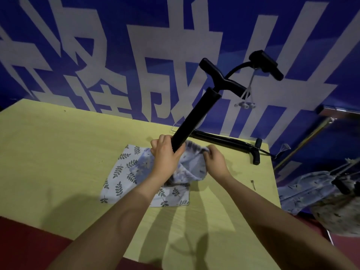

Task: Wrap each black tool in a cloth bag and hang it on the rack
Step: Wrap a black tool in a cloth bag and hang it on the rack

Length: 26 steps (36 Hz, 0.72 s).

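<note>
Black pump going into a leaf-print cloth bag, bagged ones waiting at the right.

On the pale yellow tabletop (58,152) the left hand (165,152) has its grip curled round the barrel of the black T-handled pump (194,117), its foot inside the bunched blue leaf-print cloth bag (124,172); the right hand (216,160) pinches the bag's mouth. A second black pump (233,143) lies unwrapped behind; filled cloth bags (311,191) appear hung near the metal rack (311,131).

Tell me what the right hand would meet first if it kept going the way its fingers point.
The right hand pinches the cloth bag with fingers pointing left, toward the black pump held upright by the left hand. It would likely meet the pump's barrel first, though depth is unclear.
</note>
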Each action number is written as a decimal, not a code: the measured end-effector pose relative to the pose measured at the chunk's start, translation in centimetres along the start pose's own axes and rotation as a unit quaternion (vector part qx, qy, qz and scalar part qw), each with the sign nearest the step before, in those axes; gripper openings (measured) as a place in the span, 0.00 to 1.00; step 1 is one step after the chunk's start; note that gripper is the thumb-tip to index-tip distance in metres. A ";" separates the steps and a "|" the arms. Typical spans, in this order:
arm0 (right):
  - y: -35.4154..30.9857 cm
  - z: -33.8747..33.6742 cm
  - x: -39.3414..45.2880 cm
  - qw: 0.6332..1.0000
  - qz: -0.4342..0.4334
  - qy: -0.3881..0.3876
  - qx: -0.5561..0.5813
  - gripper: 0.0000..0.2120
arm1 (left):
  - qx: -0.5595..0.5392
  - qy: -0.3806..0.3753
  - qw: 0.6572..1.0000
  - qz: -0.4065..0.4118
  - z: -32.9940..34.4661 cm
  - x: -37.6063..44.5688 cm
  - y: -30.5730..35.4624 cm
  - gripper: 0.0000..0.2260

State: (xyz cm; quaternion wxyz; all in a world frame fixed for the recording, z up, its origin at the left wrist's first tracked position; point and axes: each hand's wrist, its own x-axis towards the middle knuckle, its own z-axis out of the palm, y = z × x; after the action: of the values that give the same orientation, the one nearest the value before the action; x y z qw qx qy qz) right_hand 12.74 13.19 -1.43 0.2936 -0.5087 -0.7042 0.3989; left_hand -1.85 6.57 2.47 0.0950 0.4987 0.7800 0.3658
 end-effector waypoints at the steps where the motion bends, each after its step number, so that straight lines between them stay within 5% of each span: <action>1: -1.1 -0.2 0.0 1.000 -0.008 0.012 0.027 0.08 | 0.007 -0.005 1.000 0.000 0.1 0.0 -0.1 0.16; 13: -7.6 -1.5 1.5 0.963 -0.011 -0.008 0.269 0.09 | 0.042 -0.036 0.998 -0.008 1.1 -0.2 -0.9 0.14; 18: -7.8 -1.1 2.6 0.968 0.003 0.048 0.245 0.14 | 0.030 -0.053 0.998 0.016 0.5 0.1 -0.5 0.15; 22: -7.8 -1.0 2.9 0.970 -0.014 0.074 0.230 0.14 | 0.060 -0.103 0.991 0.064 -1.0 1.4 -1.0 0.30; 26: -7.8 -0.9 3.4 0.980 -0.027 0.084 0.181 0.12 | 0.043 -0.155 0.986 0.053 -2.3 3.1 -1.7 0.32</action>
State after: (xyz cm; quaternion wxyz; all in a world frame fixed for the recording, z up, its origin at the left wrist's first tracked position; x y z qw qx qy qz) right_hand 8.69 15.34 5.83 0.4494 -0.4598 -0.6068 0.4674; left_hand -5.71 7.71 3.70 0.1738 0.5933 0.7437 0.2544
